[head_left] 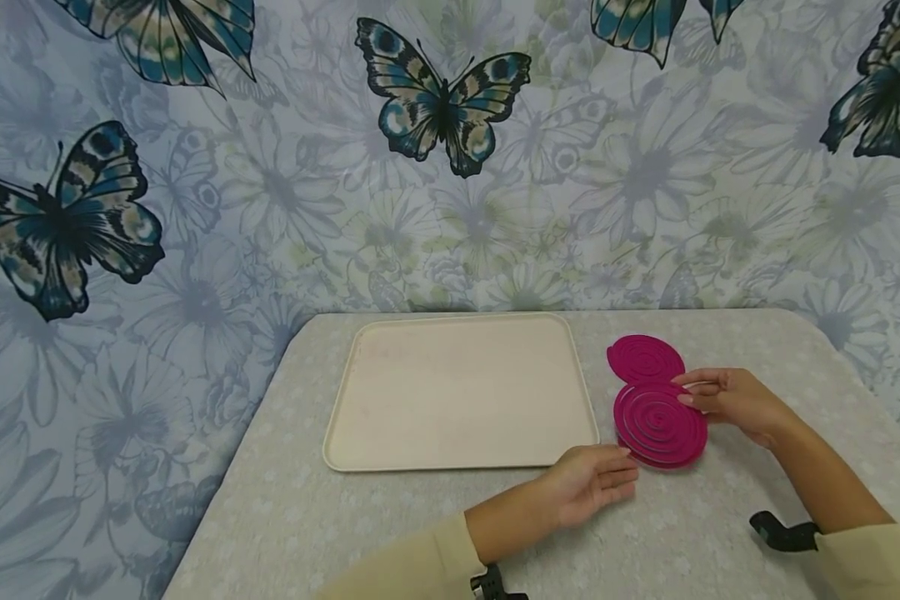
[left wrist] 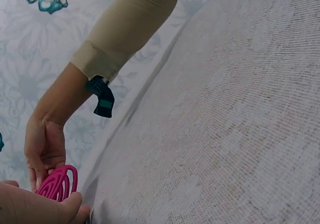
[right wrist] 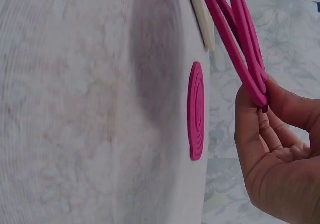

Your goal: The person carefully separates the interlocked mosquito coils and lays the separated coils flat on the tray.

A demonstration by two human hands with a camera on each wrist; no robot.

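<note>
Two flat pink spiral coils are at the right of the table in the head view. My right hand (head_left: 737,403) pinches the nearer pink spiral (head_left: 661,424) at its right edge, between thumb and fingers. This spiral is raised off the cloth, and its strands (right wrist: 235,39) stand apart in the right wrist view. My left hand (head_left: 588,485) has its fingertips at the spiral's near left edge; its grip is partly hidden. Just beyond, the other pink spiral (head_left: 647,358) lies flat on the table.
A cream rectangular tray (head_left: 457,396) lies left of the spirals, with my left hand by its near right corner. A pale patterned cloth covers the table (head_left: 285,517). Behind the table hangs a butterfly-and-flower backdrop (head_left: 450,233). Black wrist mounts (head_left: 783,533) stick out at both cuffs.
</note>
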